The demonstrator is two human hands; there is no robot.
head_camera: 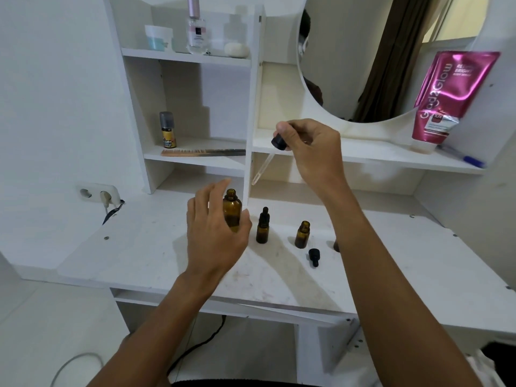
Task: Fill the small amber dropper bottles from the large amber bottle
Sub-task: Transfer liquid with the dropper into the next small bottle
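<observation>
large amber bottle (232, 216) stands uncapped on the desk (139, 247), the left hand (215, 233) cupped round it; whether it truly clasps, i cannot tell. right hand (310, 152) pinches the dropper (279, 143) above it. i'd steady the bottle and lower the glass tip straight into the neck. a third small bottle (336, 246) hides behind the right forearm, and the liquid level is unreadable.

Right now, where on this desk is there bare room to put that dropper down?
Bare desk lies between the wall socket and the left hand, along the front edge below the loose cap, and right of the right forearm. Crowded: the middle, around the large bottle, capped bottle and open bottle.
</observation>
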